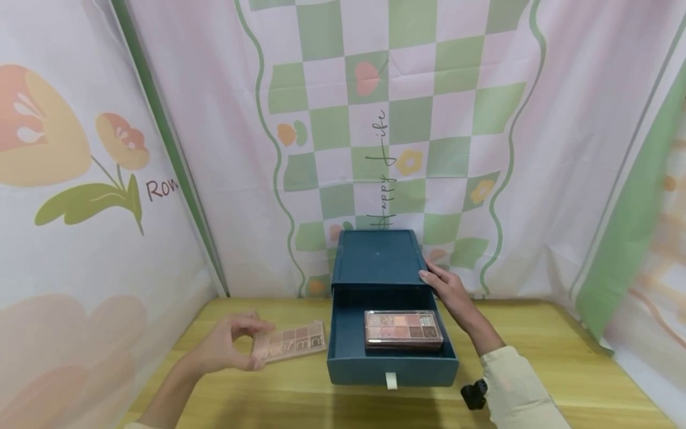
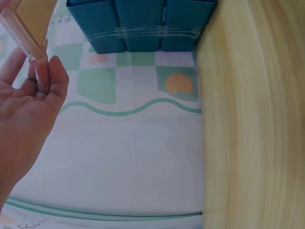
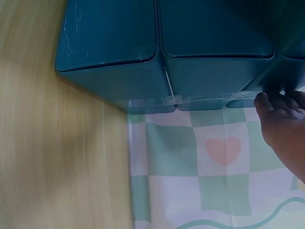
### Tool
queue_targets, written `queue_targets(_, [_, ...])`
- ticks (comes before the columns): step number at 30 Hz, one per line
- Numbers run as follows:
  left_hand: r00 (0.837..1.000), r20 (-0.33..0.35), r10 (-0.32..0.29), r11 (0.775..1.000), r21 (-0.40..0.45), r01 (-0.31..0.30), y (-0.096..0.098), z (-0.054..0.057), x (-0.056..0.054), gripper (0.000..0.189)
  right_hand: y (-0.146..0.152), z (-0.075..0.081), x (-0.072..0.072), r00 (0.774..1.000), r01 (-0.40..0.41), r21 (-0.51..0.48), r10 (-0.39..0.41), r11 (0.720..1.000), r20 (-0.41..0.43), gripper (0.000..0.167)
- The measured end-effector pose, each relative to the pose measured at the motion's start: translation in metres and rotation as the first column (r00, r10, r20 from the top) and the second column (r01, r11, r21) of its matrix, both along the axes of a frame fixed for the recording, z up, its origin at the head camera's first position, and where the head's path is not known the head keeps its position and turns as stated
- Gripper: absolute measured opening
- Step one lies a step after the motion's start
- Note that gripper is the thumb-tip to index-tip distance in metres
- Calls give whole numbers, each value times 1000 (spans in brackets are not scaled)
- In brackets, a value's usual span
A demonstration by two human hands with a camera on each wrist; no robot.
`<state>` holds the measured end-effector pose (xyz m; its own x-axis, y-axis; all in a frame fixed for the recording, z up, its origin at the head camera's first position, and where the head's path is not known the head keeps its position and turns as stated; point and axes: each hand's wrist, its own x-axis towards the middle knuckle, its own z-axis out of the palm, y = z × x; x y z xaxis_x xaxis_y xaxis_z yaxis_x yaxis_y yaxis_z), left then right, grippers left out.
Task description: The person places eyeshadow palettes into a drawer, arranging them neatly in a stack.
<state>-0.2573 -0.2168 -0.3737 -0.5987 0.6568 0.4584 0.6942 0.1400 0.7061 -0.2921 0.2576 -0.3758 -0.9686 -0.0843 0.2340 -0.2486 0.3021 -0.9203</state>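
In the head view my left hand point(image 1: 227, 342) pinches the left end of an eyeshadow palette point(image 1: 297, 341) between thumb and fingers, left of a pulled-out teal drawer point(image 1: 343, 336). A corner of that palette point(image 2: 26, 28) also shows at the top of the left wrist view. Inside the drawer, toward its right side, lies another eyeshadow palette point(image 1: 403, 328) with a clear lid, and something seems to lie beneath it. My right hand point(image 1: 455, 296) rests against the right side of the teal drawer cabinet point(image 1: 377, 257), thumb near its top edge, fingers fairly straight.
The cabinet is several teal units point(image 3: 214, 28) joined by clear tape point(image 3: 205, 98). A light fabric pull tab point(image 1: 392, 381) sits on the drawer front. Beneath is a wood-grain table point(image 1: 268, 393); a patterned curtain point(image 1: 364, 137) hangs behind. A black device point(image 1: 474, 394) is by my right sleeve.
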Motion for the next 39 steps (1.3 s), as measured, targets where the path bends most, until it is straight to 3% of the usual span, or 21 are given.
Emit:
queue_targets(7, [999,24,-39,999,-3,39,3,15,0,51,0,2,1,1000,-4,-6,4,1000,-6,69])
queue_targets(13, [997,4,-76,997,32,76,7,21,-2,50,-1,3,1,1000,-9,-6,9,1000,-6,69])
queue_targets(25, [1000,9,13,999,-34,-13,29,35,-6,49,-1,-1,-1,1000,-5,-8,5,1000,0,69])
queue_targets(32, [997,33,66,993,-104,-62,53,44,-8,52,-1,0,-1,1000,-5,-9,5,1000,6,69])
queue_targets(39, [995,72,66,990,-131,-57,81,50,-8,58,-1,0,0,1000,-10,-14,10,1000,20,70])
